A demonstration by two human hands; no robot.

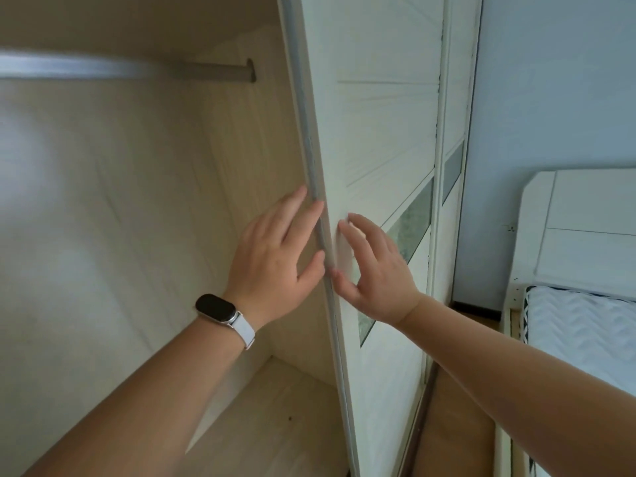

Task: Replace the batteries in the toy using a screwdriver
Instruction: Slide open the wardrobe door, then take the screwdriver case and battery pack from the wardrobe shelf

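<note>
No toy, battery or screwdriver is in view. I face a wardrobe with a white sliding door. My left hand, with a dark smart band on its wrist, lies with straight fingers against the door's grey left edge from the inside. My right hand presses flat with spread fingers on the door's front face, just right of that edge. Neither hand holds anything.
The open wardrobe compartment has pale wood walls, a metal hanging rail across the top and a wooden shelf below. A second door panel stands to the right. A white bed frame with a mattress stands at the right by a blue wall.
</note>
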